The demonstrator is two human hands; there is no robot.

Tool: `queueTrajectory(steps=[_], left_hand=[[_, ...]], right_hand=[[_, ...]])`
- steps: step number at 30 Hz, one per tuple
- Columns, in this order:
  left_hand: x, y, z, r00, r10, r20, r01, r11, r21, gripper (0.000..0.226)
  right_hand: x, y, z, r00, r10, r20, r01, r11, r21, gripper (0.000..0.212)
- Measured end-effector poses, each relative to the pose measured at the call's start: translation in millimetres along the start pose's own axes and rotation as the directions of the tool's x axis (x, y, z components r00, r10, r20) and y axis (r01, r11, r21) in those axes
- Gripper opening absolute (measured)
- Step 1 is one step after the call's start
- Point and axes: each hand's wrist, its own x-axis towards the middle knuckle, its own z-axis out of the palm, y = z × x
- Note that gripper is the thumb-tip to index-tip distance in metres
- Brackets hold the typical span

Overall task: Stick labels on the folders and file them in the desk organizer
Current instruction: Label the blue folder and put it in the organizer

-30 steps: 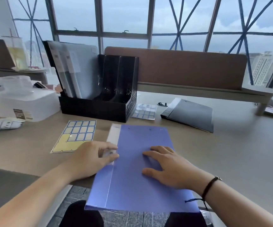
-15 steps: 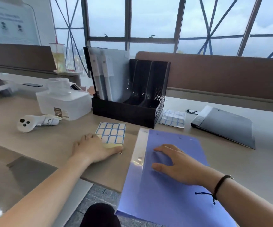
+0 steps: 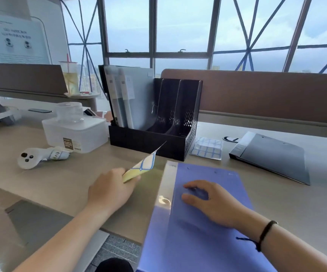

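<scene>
Several folders (image 3: 139, 99) already stand in the desk organizer (image 3: 150, 142). Left hand (image 3: 109, 191) fingers pinch a label sheet (image 3: 141, 167); right hand (image 3: 211, 201), fingers spread, presses the purple folder (image 3: 198, 242) overhanging the tabletop's (image 3: 276, 203) near edge. A grey folder (image 3: 272, 156) waits.

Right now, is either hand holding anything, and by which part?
The left hand pinches the label sheet by its near yellow end. The right hand only rests on the purple folder.
</scene>
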Motion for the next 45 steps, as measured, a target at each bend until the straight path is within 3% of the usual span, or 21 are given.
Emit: queueTrajectory(steps=[3, 7, 11, 14, 16, 18, 20, 22, 24, 28, 30, 32, 34, 36, 38, 40, 45], left_hand=[[-8.3, 29.8, 0.4, 0.992, 0.127, -0.024, -0.129, 0.983, -0.132, 0.025], [-17.7, 79.0, 12.9, 0.896, 0.441, -0.042, -0.438, 0.868, -0.234, 0.01], [-7.6, 114.4, 38.5, 0.813, 0.582, 0.011, -0.582, 0.812, -0.04, 0.061], [13.6, 135.5, 57.9, 0.78, 0.592, 0.203, -0.576, 0.806, -0.136, 0.085], [24.4, 153.6, 60.2, 0.74, 0.558, 0.376, -0.471, 0.829, -0.302, 0.11], [32.0, 169.6, 57.7, 0.691, 0.503, 0.519, -0.224, 0.832, -0.508, 0.13], [43.4, 180.7, 60.5, 0.663, 0.48, 0.575, 0.056, 0.734, -0.677, 0.142], [51.7, 189.4, 66.6, 0.68, 0.434, 0.591, 0.272, 0.599, -0.753, 0.144], [56.5, 191.1, 77.3, 0.698, 0.385, 0.604, 0.378, 0.519, -0.767, 0.123], [50.2, 191.2, 79.4, 0.654, 0.412, 0.634, 0.439, 0.476, -0.762, 0.052], [47.9, 186.6, 78.6, 0.639, 0.406, 0.653, 0.475, 0.46, -0.75, 0.04], [45.4, 183.7, 76.5, 0.616, 0.41, 0.672, 0.51, 0.443, -0.737, 0.035], [44.0, 182.2, 77.4, 0.595, 0.411, 0.691, 0.534, 0.44, -0.722, 0.031], [44.7, 181.8, 79.0, 0.589, 0.399, 0.703, 0.554, 0.434, -0.711, 0.03], [45.9, 182.7, 80.1, 0.589, 0.39, 0.707, 0.571, 0.418, -0.707, 0.028], [45.4, 184.0, 80.5, 0.585, 0.406, 0.702, 0.574, 0.405, -0.712, 0.026], [42.2, 184.7, 80.3, 0.586, 0.426, 0.689, 0.57, 0.388, -0.724, 0.024]], right_hand=[[3.8, -14.4, -6.3, 0.999, 0.03, 0.042, -0.043, 0.937, 0.346, 0.027], [6.4, -20.0, -22.6, 0.994, -0.053, 0.098, -0.036, 0.676, 0.736, 0.035], [10.3, 3.1, -48.0, 0.996, 0.019, 0.085, -0.086, 0.405, 0.91, 0.066], [15.5, 30.3, -68.0, 0.983, 0.183, 0.022, -0.087, 0.354, 0.931, 0.044], [18.7, 49.4, -79.8, 0.952, 0.305, -0.03, -0.087, 0.366, 0.927, 0.029], [20.1, 66.0, -87.5, 0.926, 0.374, -0.047, -0.102, 0.369, 0.924, 0.027], [22.2, 79.6, -91.2, 0.917, 0.395, -0.049, -0.109, 0.369, 0.923, 0.027], [25.4, 87.1, -93.2, 0.916, 0.398, -0.058, -0.11, 0.386, 0.916, 0.027], [27.1, 89.5, -92.5, 0.917, 0.394, -0.061, -0.107, 0.392, 0.914, 0.026], [25.5, 89.2, -87.5, 0.939, 0.341, -0.045, -0.126, 0.463, 0.877, 0.025], [25.9, 87.4, -84.3, 0.927, 0.365, -0.087, -0.116, 0.498, 0.86, 0.031], [26.2, 84.9, -80.7, 0.872, 0.442, -0.21, -0.095, 0.575, 0.813, 0.054], [25.5, 82.2, -78.3, 0.799, 0.448, -0.401, -0.117, 0.77, 0.627, 0.081], [22.2, 82.3, -76.3, 0.744, 0.309, -0.593, -0.163, 0.944, 0.287, 0.093], [18.4, 79.0, -75.4, 0.717, 0.074, -0.694, -0.12, 0.993, -0.018, 0.079], [16.6, 75.4, -71.4, 0.712, -0.067, -0.699, -0.072, 0.983, -0.168, 0.057], [19.2, 78.3, -58.2, 0.78, -0.046, -0.625, -0.049, 0.99, -0.134, 0.049]])
